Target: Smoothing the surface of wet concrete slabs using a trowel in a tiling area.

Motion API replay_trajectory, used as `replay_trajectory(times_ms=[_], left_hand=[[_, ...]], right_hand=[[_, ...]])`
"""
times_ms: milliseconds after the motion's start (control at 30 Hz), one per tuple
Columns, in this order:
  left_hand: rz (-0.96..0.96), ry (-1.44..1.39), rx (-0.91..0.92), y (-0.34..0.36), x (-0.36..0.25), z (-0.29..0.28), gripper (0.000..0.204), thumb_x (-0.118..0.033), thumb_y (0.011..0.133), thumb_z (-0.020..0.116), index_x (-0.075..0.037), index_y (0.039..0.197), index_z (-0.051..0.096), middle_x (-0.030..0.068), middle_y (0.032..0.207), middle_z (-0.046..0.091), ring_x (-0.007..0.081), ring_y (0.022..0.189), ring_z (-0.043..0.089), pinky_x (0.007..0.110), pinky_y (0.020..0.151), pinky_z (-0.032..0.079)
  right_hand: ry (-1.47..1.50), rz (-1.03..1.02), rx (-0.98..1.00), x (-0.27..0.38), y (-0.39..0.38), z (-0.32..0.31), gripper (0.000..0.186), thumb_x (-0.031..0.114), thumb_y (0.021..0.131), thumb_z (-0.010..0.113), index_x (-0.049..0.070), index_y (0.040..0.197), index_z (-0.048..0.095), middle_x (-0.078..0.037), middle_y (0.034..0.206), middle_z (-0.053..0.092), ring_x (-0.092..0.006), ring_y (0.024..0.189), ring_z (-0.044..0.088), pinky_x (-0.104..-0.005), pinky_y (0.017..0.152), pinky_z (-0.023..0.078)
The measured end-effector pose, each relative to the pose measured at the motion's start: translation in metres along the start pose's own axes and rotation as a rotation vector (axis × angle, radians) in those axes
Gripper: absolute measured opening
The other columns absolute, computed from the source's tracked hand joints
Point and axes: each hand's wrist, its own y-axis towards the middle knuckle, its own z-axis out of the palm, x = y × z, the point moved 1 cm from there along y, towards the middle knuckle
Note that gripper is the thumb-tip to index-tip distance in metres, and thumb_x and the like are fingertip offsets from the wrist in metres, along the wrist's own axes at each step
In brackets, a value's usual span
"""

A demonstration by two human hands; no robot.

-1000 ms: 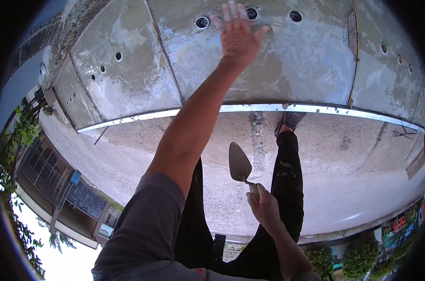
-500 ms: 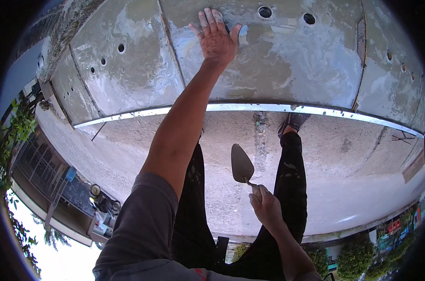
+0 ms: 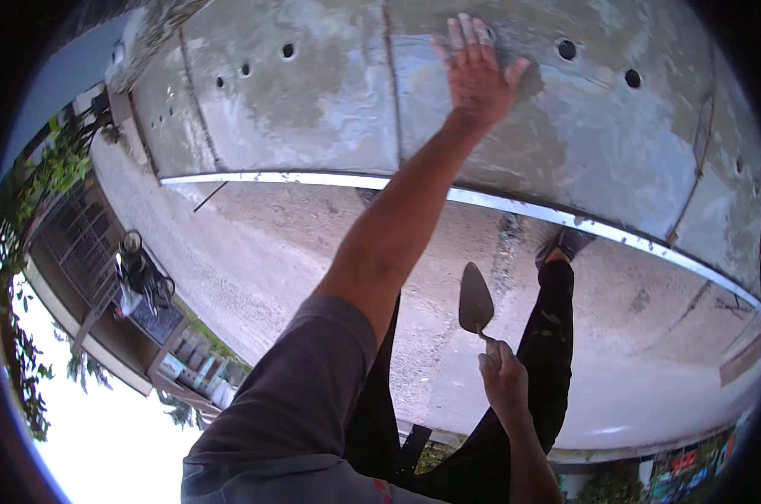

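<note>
My left hand [image 3: 479,80] lies palm down with spread fingers on the grey, wet-looking concrete surface [image 3: 565,126], partly covering one of several round holes [image 3: 567,50]. The fingertips are pale with grey residue. Below the concrete's long metal edge strip [image 3: 590,228], my right hand [image 3: 504,378] grips a trowel by its handle; the dark pointed blade [image 3: 474,298] is held over the pavement, apart from the concrete surface.
My legs [image 3: 545,353] stand on rough pavement [image 3: 649,328] beside the slab. Thin rods [image 3: 209,198] stick out below the metal edge. A motorbike [image 3: 143,273] is on the far left near a gated building [image 3: 82,260]. Leafy branches [image 3: 53,168] hang at the left rim.
My left hand has slid leftward along the concrete to the left hole of the group. The view has tilted and shifted. A motorbike has appeared and moved leftward along the background.
</note>
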Motion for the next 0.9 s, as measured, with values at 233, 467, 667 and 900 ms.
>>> replay_trajectory(times_ms=[233,467,667,900], left_hand=[[-0.185,0.119,-0.032,-0.027,0.125,-0.072,0.093,-0.065,0.103,0.029,0.011,0.156,0.015,0.0315,0.164,0.011,0.0470,0.154,0.006,0.070,0.118,-0.001],[-0.216,0.178,-0.150,-0.005,0.268,-0.116,0.092,-0.064,0.103,0.027,0.012,0.155,0.020,0.0332,0.162,0.020,0.0508,0.151,0.013,0.072,0.116,-0.001],[-0.233,0.177,-0.155,0.009,0.311,-0.105,0.092,-0.065,0.103,0.023,0.011,0.155,0.022,0.0327,0.162,0.018,0.0499,0.152,0.013,0.072,0.116,-0.001],[-0.258,0.122,-0.150,0.008,0.318,-0.092,0.093,-0.066,0.102,0.024,0.010,0.155,0.021,0.0310,0.163,0.017,0.0485,0.152,0.011,0.070,0.117,-0.003]], right_hand=[[-0.080,-0.007,-0.009,0.007,0.013,0.035,0.025,0.026,0.094,0.062,0.003,0.104,0.057,-0.024,0.088,0.066,-0.0460,0.086,0.065,-0.0533,0.073,0.051],[-0.196,0.040,0.022,0.033,0.025,0.062,0.026,0.027,0.095,0.061,0.004,0.106,0.057,-0.023,0.090,0.067,-0.0454,0.087,0.065,-0.0541,0.075,0.052],[-0.306,-0.030,0.047,0.044,0.038,0.079,0.023,0.026,0.097,0.058,0.005,0.107,0.057,-0.020,0.092,0.065,-0.0443,0.087,0.065,-0.0534,0.074,0.052],[-0.359,0.022,0.083,0.056,0.045,0.092,0.022,0.025,0.098,0.056,0.005,0.109,0.057,-0.018,0.097,0.061,-0.0406,0.087,0.065,-0.0511,0.073,0.053]])
